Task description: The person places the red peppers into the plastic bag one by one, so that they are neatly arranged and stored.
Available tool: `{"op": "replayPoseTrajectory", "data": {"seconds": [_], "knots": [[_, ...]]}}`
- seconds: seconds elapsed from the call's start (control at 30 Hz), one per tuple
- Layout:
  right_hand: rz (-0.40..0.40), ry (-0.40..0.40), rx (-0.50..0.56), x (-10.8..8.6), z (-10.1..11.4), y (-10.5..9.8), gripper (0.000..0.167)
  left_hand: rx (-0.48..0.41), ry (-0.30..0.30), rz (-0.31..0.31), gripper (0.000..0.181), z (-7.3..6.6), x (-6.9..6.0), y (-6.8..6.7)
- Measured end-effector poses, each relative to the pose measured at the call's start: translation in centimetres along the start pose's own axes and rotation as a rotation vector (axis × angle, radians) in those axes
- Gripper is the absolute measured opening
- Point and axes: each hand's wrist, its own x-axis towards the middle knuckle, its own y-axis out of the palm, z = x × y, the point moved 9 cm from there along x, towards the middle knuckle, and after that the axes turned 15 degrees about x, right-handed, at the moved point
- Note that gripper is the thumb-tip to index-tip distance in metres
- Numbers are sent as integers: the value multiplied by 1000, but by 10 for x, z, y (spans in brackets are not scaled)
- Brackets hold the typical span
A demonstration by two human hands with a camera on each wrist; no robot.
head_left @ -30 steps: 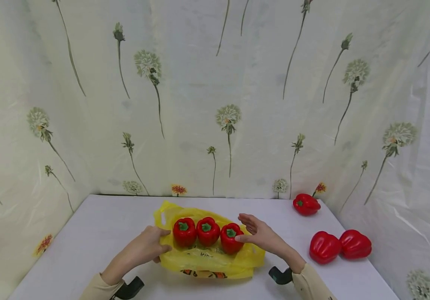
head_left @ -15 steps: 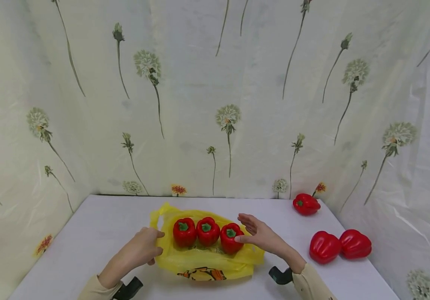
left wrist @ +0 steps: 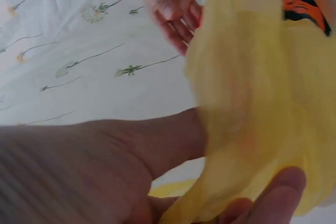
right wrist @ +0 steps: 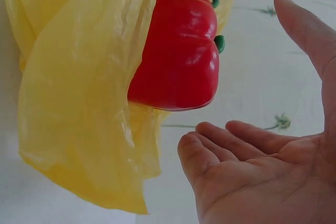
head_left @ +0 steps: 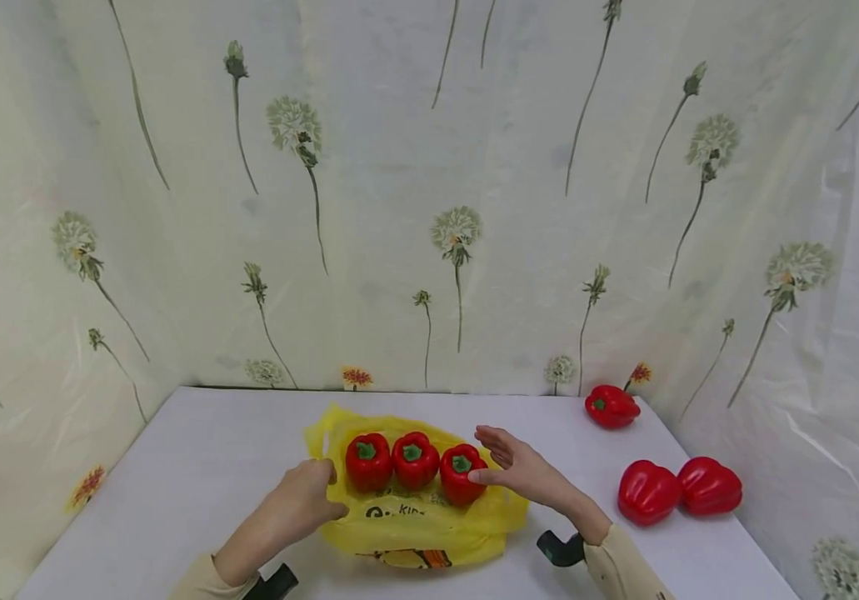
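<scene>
Three red bell peppers with green stems, the left point(head_left: 368, 462), the middle point(head_left: 416, 461) and the right point(head_left: 462, 476), stand in a row on a yellow plastic bag point(head_left: 399, 533). At the bag's left edge, my left hand point(head_left: 294, 504) grips the plastic; in the left wrist view its fingers point(left wrist: 281, 195) curl round the film. My right hand point(head_left: 522, 475) is beside the right pepper with fingers spread. In the right wrist view that hand point(right wrist: 262, 171) holds nothing, and a gap separates it from the nearest pepper point(right wrist: 181, 56) and the bag point(right wrist: 79, 129).
Two more red peppers point(head_left: 649, 493) point(head_left: 710, 487) lie side by side at the right of the white table point(head_left: 212, 450). Another pepper point(head_left: 612, 407) lies near the back right corner. A flower-printed curtain point(head_left: 384, 192) hangs behind and at both sides.
My left hand shifted left with the bag's edge, then came back right. The bag's front has changed its folds and shows more print. My right hand and the peppers have stayed in place.
</scene>
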Motion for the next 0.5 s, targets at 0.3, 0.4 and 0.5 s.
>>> {"op": "replayPoseTrajectory", "data": {"seconds": [0.3,0.4,0.5], "knots": [[-17,6,-9,1,-3,-1,79,53,64,-9,66,-10,-1,17],[-19,9,-10,1,-2,-2,79,110,79,14,77,-12,-6,18],[-14,13,-11,0,-1,-2,80,174,89,33,91,-14,-10,16]]}}
